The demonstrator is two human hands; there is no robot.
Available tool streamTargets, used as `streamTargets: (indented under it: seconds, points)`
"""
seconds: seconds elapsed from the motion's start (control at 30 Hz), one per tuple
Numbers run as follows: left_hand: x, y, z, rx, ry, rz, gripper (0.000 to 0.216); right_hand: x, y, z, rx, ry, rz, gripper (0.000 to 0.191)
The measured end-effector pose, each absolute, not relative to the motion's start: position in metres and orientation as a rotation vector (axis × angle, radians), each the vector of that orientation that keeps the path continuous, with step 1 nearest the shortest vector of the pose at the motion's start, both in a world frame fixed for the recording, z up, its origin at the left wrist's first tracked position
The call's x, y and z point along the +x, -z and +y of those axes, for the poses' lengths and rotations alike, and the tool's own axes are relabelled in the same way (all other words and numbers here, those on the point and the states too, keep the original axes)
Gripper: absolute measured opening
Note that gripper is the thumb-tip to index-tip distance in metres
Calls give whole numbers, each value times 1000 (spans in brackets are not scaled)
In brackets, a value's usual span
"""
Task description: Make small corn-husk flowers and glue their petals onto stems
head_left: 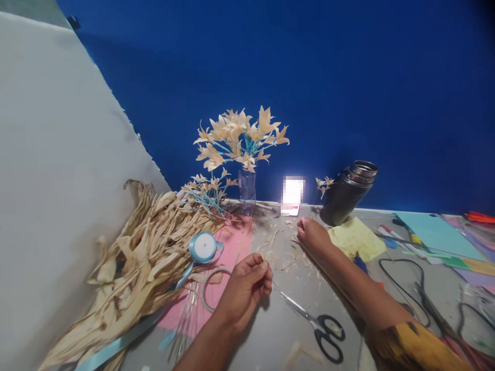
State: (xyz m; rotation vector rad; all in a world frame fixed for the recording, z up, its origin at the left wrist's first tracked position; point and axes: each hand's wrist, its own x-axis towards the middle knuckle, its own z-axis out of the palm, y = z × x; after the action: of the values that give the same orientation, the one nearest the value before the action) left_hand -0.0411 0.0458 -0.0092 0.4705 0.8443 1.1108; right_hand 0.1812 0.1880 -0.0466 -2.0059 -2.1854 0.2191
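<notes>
Over the middle of the table, my left hand is closed in a pinch, thumb against the forefinger. Whatever it pinches, if anything, is too small to name. Farther back, my right hand is closed near the tabletop, its fingertips turned away from view, so its contents are hidden. Between and below my hands lie black-handled scissors, blades pointing to my left hand. Scraps of dried husk are scattered about both hands. Left of my left hand are a roll of tape and a spool of light-blue ribbon.
Dried corn husks are heaped at left, beside pink paper and thin wires. A clear vase of husk flowers stands by the blue wall. At right are a dark flask, yellow paper and a black cable.
</notes>
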Motion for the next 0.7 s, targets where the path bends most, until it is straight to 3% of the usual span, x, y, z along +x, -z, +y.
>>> streamTargets:
  seconds: [0.17,0.37,0.6,0.7]
  points:
    - [-31,3,48,391,-1079,820,40,182,21,134,-1765,-55,-2249,25]
    - [-5,-6,42,475,-1078,843,36,184,12,61,-1156,483,-2122,24]
    - [25,0,31,608,-1212,918,29,180,9,36,-1089,468,-2056,18]
    - [26,2,31,646,-1281,900,27,183,7,31,-1112,260,-1941,18]
